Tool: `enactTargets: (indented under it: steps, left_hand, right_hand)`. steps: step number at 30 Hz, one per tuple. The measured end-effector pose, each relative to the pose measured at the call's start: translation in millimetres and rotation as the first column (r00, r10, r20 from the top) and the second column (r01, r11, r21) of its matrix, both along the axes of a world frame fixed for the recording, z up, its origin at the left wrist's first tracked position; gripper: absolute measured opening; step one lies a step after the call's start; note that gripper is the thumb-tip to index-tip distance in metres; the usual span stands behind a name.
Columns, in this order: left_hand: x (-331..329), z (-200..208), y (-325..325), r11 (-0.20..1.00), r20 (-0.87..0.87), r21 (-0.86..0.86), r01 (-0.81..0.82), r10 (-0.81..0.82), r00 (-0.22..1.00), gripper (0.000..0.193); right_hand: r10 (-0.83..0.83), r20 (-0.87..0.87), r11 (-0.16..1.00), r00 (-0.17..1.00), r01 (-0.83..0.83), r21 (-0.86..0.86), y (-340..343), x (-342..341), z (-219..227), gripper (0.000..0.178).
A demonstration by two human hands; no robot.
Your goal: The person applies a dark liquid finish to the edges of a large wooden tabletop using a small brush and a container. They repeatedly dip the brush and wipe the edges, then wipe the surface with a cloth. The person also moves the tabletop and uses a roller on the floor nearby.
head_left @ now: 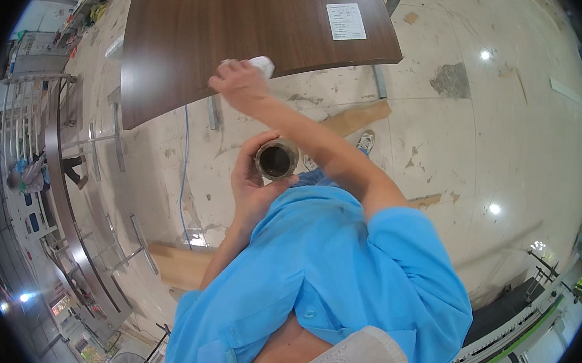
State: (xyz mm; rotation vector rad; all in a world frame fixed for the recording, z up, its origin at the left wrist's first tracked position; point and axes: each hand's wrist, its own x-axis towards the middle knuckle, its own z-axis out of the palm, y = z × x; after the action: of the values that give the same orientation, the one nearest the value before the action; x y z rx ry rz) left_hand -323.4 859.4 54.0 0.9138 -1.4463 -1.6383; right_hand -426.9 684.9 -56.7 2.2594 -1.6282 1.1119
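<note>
While L hand point(253, 188) grips open can point(277, 161), R hand point(239, 85) reaches fwd over edge of tbl point(200, 30), clutching white cloth point(264, 65).

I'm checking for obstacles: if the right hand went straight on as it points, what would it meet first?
Most likely the brown tabletop: the right hand points forward and left across its near edge. Whether it already touches the surface is unclear here.

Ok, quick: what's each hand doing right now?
Left hand: closed around a round, open-topped container.
Right hand: closed on a white wad at the brown tabletop's edge.
</note>
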Motion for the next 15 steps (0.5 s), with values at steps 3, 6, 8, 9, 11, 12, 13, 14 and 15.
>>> enactTargets:
  steps: [3, 6, 8, 9, 11, 12, 13, 14, 15]
  left_hand:
    - [-8, -2, -2, 0.999, -0.001, 0.019, 0.031, -0.031, 1.000, 0.080]
    - [-20, -7, -7, 0.996, 0.011, -0.006, 0.090, -0.090, 0.996, 0.079]
    - [-29, -9, -10, 0.990, 0.012, -0.041, 0.133, -0.133, 0.991, 0.079]
    - [-34, -11, -11, 0.986, 0.006, -0.066, 0.152, -0.152, 0.988, 0.080]
    - [-41, -13, -11, 0.980, -0.002, -0.092, 0.177, -0.178, 0.984, 0.080]
    - [-43, -14, -10, 0.979, -0.004, -0.088, 0.183, -0.184, 0.983, 0.081]
    - [-45, -14, -11, 0.976, -0.005, -0.091, 0.195, -0.197, 0.980, 0.081]
    - [-45, -16, -12, 0.980, 0.013, -0.075, 0.186, -0.185, 0.983, 0.081]
    - [-46, -17, -15, 0.981, 0.031, -0.064, 0.182, -0.180, 0.983, 0.081]
  right_hand:
    - [-0.168, 0.036, 0.986, 0.985, 0.168, 0.016, 18, -59, -10, 0.007]
    - [-0.403, -0.046, 0.915, 0.914, 0.402, -0.019, 39, -140, -24, 0.005]
    - [-0.514, -0.109, 0.857, 0.851, 0.516, -0.016, 58, -208, -32, 0.004]
    - [-0.634, -0.238, 0.748, 0.735, 0.661, 0.049, 75, -241, -35, 0.008]
    - [-0.739, -0.189, 0.668, 0.647, 0.740, -0.078, 109, -316, -34, 0.011]
    - [-0.755, -0.016, 0.656, 0.656, 0.754, -0.037, 133, -349, -31, 0.017]
    - [-0.861, -0.023, 0.505, 0.507, 0.860, 0.069, 152, -376, -28, 0.020]
    - [-0.900, 0.032, 0.435, 0.434, 0.899, 0.046, 167, -393, -27, 0.020]
    - [-0.952, 0.075, 0.303, 0.296, 0.947, 0.105, 183, -407, -26, 0.022]
